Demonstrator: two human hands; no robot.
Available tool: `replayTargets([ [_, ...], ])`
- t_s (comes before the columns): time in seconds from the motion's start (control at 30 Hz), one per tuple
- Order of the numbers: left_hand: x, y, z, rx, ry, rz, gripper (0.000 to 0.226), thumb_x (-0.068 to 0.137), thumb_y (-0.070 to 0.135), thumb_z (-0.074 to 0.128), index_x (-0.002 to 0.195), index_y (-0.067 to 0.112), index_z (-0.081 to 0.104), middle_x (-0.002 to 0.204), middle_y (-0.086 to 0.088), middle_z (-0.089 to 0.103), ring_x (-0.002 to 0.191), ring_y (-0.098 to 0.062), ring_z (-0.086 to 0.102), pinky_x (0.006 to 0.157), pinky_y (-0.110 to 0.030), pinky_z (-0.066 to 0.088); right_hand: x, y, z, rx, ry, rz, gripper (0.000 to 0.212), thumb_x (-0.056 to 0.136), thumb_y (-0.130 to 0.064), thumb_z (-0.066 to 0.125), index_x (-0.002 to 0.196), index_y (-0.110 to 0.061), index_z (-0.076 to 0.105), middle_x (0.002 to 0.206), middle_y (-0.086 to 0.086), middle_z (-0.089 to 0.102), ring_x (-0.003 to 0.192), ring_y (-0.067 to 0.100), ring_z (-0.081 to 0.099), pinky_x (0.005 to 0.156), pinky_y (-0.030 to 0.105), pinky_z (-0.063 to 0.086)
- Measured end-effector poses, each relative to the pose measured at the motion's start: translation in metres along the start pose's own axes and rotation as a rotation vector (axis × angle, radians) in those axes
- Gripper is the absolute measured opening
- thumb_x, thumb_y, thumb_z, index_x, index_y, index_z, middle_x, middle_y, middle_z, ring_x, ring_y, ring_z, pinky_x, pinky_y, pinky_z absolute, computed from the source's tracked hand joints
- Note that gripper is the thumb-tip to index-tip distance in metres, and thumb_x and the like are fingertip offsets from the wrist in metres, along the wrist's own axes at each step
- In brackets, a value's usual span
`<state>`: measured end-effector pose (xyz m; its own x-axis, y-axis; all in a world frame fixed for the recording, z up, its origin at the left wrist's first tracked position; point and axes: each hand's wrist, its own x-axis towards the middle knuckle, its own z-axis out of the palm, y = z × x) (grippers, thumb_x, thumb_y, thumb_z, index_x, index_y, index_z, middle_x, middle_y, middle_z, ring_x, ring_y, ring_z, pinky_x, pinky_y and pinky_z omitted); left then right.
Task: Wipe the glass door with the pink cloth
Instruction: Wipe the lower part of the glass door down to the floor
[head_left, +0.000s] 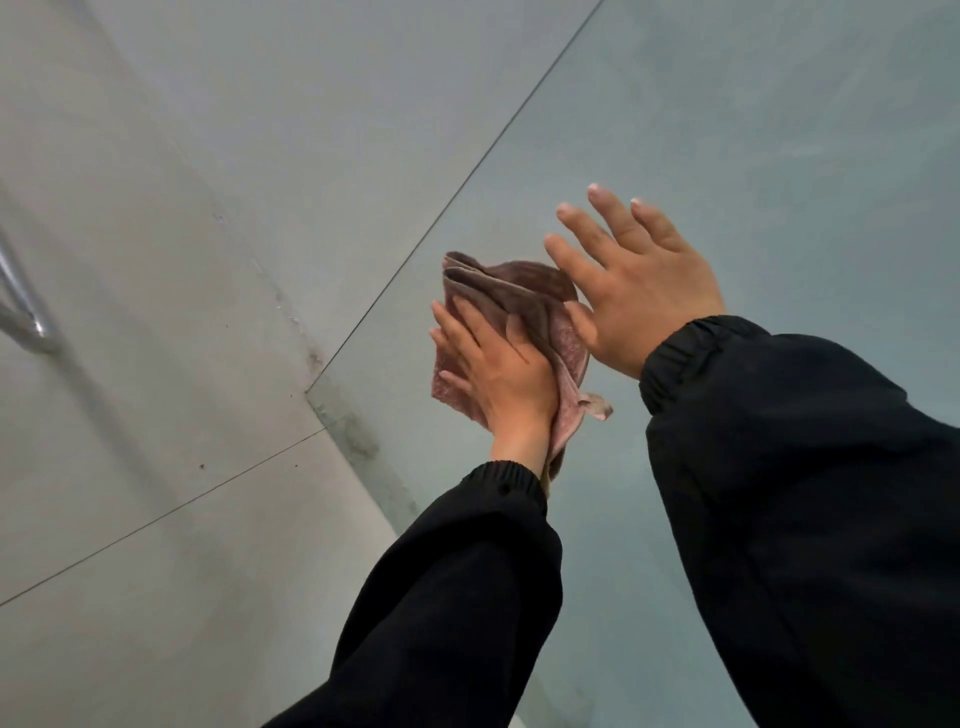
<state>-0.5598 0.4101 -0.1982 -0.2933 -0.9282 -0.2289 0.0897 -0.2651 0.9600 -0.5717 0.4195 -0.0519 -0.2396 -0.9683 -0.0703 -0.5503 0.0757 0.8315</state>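
- The glass door (753, 130) fills the frame from the centre out to 3 o'clock. Its straight edge runs from 12 o'clock down to a corner at about 8 o'clock of the centre.
- A grey tiled wall (156, 208) takes the whole 9 o'clock side. Thin joint lines cross it, and dark specks and stains sit along the door's edge.
- The right sleeve (805, 493), black with an elastic cuff, comes in from 4 o'clock.
- The left sleeve (457, 597), also black, rises from 6 o'clock towards the centre.
- The right hand (639, 291) is raised in front of the glass at 1 o'clock of the centre. Its grip is open, with the fingers spread straight and holding nothing; whether the palm touches the glass cannot be told.
- The pink cloth (519, 291) lies bunched against the glass at the centre, just at 9 o'clock of the right hand, with a loose corner hanging towards 5 o'clock.
- The left hand (498, 374) presses on the cloth from its 6 o'clock side. Its grip lies flat, fingers straight on the fabric, thumb on a fold.
- A metal rail (26, 306) shows at the far 9 o'clock edge.
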Motion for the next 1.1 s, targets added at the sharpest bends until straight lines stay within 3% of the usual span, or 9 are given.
replayTargets([
  [0.1,-0.018,0.008,0.002,-0.044,-0.004,0.002,0.055,0.104,0.023,0.03,0.155,0.019,0.01,0.162,0.004,-0.01,0.148,-0.019,-0.013,0.114,-0.056,-0.008,-0.002,-0.001,0.004,-0.128,-0.047,0.014,0.065,0.098,-0.05,0.028,0.155,-0.024,0.012,0.163,0.0,0.004,0.15,0.023,-0.005,0.113,0.039,-0.015],
  [0.3,-0.008,0.004,0.006,-0.156,-0.022,-0.081,0.052,0.103,0.035,0.029,0.152,0.038,0.015,0.162,0.01,-0.003,0.147,-0.01,-0.011,0.113,-0.058,-0.01,-0.002,0.0,0.01,-0.202,-0.041,0.004,0.066,0.098,-0.054,0.017,0.155,-0.023,0.005,0.163,0.001,-0.001,0.149,0.024,-0.01,0.114,0.04,-0.018],
  [0.43,0.025,-0.021,-0.001,0.027,0.017,0.132,0.056,0.098,0.041,0.027,0.152,0.031,0.023,0.162,0.008,0.01,0.149,-0.018,-0.002,0.111,-0.065,-0.007,-0.002,-0.002,0.017,-0.254,0.006,0.004,0.074,0.093,-0.06,0.005,0.155,-0.021,0.01,0.163,0.003,0.004,0.149,0.027,-0.007,0.119,0.044,-0.006],
  [0.6,0.066,-0.042,-0.017,0.12,0.004,0.28,0.065,0.091,0.047,0.025,0.153,0.027,0.016,0.162,0.003,0.01,0.149,-0.019,0.001,0.114,-0.058,-0.003,-0.001,-0.001,0.021,-0.308,0.032,-0.013,0.075,0.092,-0.06,0.001,0.156,-0.021,0.007,0.163,0.003,0.001,0.149,0.028,-0.008,0.119,0.045,-0.007],
  [0.77,0.085,-0.055,-0.023,0.085,0.02,0.267,0.061,0.095,0.032,0.036,0.147,0.03,0.005,0.162,-0.001,0.01,0.149,-0.019,0.003,0.117,-0.055,-0.003,0.001,-0.002,0.024,-0.322,0.072,-0.031,0.077,0.09,-0.062,-0.004,0.156,-0.021,0.004,0.163,0.004,0.0,0.149,0.029,-0.008,0.118,0.046,-0.008],
  [0.97,0.043,-0.09,-0.022,0.025,0.032,0.053,0.073,0.087,0.053,0.019,0.153,0.024,0.008,0.162,0.004,0.009,0.149,-0.015,0.001,0.118,-0.05,-0.001,0.0,0.001,0.031,-0.317,0.13,-0.038,0.073,0.094,-0.06,-0.001,0.155,-0.02,0.002,0.163,0.005,0.0,0.149,0.031,-0.007,0.119,0.047,-0.004],
  [1.03,0.015,-0.1,-0.017,0.098,0.048,0.073,0.071,0.089,0.041,0.034,0.153,0.03,0.005,0.162,0.004,0.008,0.149,-0.017,0.004,0.12,-0.048,0.004,-0.001,0.001,0.031,-0.329,0.12,-0.041,0.075,0.093,-0.062,0.002,0.155,-0.02,-0.003,0.163,0.006,-0.005,0.149,0.032,-0.009,0.119,0.047,-0.005],
  [1.1,-0.015,-0.111,-0.008,0.162,0.025,0.021,0.085,0.087,0.02,0.05,0.153,0.03,-0.002,0.162,0.004,0.003,0.15,-0.019,0.003,0.12,-0.037,0.001,0.0,-0.001,0.03,-0.34,0.105,-0.051,0.077,0.093,-0.062,0.008,0.155,-0.019,-0.004,0.163,0.007,-0.006,0.148,0.033,-0.01,0.118,0.048,-0.007],
])
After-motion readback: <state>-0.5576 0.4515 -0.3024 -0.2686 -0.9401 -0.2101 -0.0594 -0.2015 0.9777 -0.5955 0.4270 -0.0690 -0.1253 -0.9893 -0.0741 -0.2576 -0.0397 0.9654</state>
